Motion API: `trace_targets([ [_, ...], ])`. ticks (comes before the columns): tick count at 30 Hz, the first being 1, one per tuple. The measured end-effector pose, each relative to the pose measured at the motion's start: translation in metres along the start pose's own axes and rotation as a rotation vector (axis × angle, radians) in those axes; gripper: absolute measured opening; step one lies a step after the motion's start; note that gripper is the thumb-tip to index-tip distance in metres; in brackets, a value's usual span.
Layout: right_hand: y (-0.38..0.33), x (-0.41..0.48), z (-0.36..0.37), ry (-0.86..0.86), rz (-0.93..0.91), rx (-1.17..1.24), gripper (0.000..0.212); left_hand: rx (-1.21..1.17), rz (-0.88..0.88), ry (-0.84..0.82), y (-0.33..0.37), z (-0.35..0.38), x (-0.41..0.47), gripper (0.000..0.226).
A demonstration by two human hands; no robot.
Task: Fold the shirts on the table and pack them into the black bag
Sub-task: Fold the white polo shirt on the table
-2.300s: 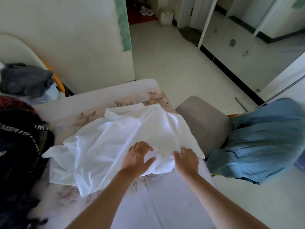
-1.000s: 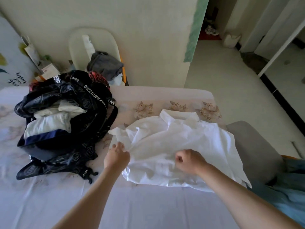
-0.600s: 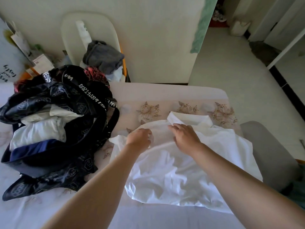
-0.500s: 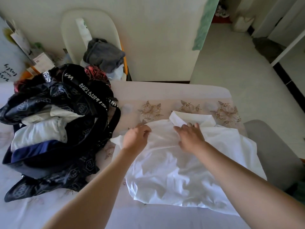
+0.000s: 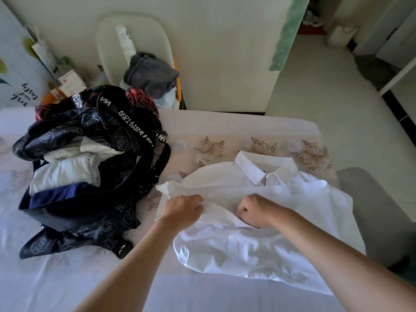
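From the head view, the only one I have, the white shirt (image 5: 258, 221) lies spread and rumpled on the right half of the table (image 5: 236, 127), collar toward the far edge, its right side hanging over the table's right edge beside a grey chair seat (image 5: 371, 210). The black bag (image 5: 90, 172) sits open on the left half, close to the far edge, with pale and navy folded clothes already inside; its strap end comes just beside the shirt's left sleeve.

My left hand (image 5: 182, 209) has its fingers pinched together on a fold of cloth near the left sleeve. My right hand (image 5: 253, 209) is curled into a fist on the shirt's middle; the fingers are tucked under, so I judge it is gripping fabric but cannot see what it has hold of.

I judge the shirt light, thin and limp: it will sag and crease wherever it is unsupported, and may slide on the smooth cloth. Only the collar looks stiff enough to hold an edge. Seams, shoulders and hem are the places I would take it, not the loose middle.

The shirt's right sleeve is lost in the folds, the near hem is partly behind my right forearm, and the bag's depth and remaining room cannot be made out
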State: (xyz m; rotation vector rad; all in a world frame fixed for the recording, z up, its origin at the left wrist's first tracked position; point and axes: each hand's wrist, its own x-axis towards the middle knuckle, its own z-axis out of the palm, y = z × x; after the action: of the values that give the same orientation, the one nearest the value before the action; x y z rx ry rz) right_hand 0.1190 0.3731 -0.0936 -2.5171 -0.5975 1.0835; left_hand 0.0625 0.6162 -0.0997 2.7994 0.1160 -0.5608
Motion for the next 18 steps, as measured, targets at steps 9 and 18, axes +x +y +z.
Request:
trace_targets([
  [9,-0.005,0.034,-0.005,0.333,0.068,-0.331,0.027,-0.353,0.217,0.439,-0.018,0.0,-0.027,0.015],
  [18,0.019,0.039,-0.011,0.337,0.144,-0.213,0.022,-0.447,-0.217,-0.157,-0.019,-0.046,0.002,0.033],
])
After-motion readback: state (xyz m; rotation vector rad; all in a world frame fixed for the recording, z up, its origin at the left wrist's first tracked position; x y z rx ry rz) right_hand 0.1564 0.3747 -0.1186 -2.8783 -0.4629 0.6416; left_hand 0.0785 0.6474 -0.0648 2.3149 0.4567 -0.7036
